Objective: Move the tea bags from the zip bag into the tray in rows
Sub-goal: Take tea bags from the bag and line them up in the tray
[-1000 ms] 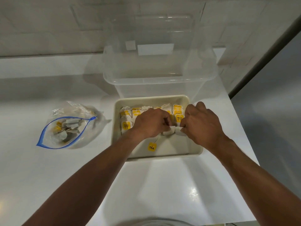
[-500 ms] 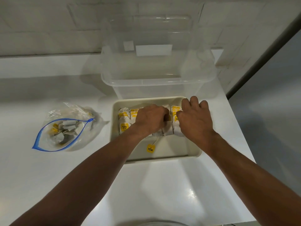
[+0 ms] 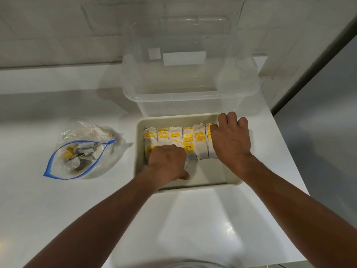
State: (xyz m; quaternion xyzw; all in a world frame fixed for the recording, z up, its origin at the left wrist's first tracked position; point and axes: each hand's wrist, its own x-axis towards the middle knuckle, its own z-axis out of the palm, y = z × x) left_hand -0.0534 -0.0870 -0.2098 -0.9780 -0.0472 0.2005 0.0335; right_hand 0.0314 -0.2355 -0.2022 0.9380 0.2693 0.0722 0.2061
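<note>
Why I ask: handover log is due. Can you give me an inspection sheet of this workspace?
Surface: white counter, glossy.
Job's things: cream tray holds tea bags in rows at its far end; open zip bag left of it, more inside.
Clutter: clear bin behind the tray.
Hands: left hand on the near row, fingers hidden; right hand over the rows' right end.
Cables: nothing seen.
Surroundings: tiled wall behind, grey panel at right.

Matt cream plastic tray (image 3: 139, 151) on a glossy, smooth white counter (image 3: 193, 219). Inside the tray, white paper tea bags (image 3: 201, 146). Left of it, a crinkled clear plastic zip bag (image 3: 85, 151); behind it, a smooth clear plastic bin (image 3: 189, 93).
</note>
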